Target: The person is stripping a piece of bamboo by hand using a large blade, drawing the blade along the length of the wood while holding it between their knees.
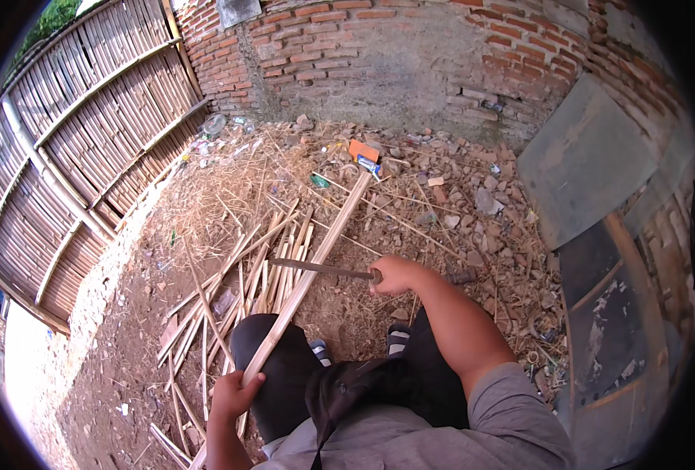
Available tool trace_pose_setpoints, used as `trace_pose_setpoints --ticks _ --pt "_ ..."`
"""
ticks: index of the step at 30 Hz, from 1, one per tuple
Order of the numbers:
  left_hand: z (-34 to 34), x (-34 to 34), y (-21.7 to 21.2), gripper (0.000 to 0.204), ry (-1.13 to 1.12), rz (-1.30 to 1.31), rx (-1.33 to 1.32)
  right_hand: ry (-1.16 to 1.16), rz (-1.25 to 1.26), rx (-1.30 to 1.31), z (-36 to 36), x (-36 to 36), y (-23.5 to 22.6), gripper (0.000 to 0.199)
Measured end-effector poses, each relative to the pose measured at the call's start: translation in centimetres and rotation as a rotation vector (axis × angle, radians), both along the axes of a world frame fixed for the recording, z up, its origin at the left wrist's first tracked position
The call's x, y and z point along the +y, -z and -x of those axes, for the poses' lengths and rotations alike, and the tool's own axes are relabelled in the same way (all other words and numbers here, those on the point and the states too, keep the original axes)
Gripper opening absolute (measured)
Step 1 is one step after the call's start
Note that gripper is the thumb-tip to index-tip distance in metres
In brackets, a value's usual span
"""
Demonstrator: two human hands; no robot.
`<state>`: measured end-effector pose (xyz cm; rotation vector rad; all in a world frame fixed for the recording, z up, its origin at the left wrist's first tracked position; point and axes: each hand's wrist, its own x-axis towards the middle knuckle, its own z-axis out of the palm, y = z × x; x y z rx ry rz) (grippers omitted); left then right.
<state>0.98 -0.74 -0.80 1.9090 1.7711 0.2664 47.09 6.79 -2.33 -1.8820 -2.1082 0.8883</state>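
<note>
Bare dirt ground (128,337) beside a brick wall (379,55) holds split bamboo strips (273,266), where the left hand (234,395) clasps a long bamboo pole (316,251) and the right hand (394,274) grips a machete (316,268) laid across it.

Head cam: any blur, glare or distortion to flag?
Head view: strong fisheye bend on the bamboo fence, black vignette at the corners; blown-out patch lower left; soft daylight, no hard shadows; both hands, left hand and right hand, and the blade look sharp.
</note>
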Motion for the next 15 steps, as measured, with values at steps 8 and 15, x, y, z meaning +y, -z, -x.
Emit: trace_pose_setpoints --ticks 8,15 --pt "-0.1 -0.1 0.4 0.055 -0.018 0.0 -0.033 0.131 -0.05 -0.02 -1.9 0.1 0.6 0.039" --pt "0.2 0.0 0.6 0.055 -0.02 0.0 -0.028 0.155 -0.036 -0.021 -1.0 -0.3 -0.5 0.042"
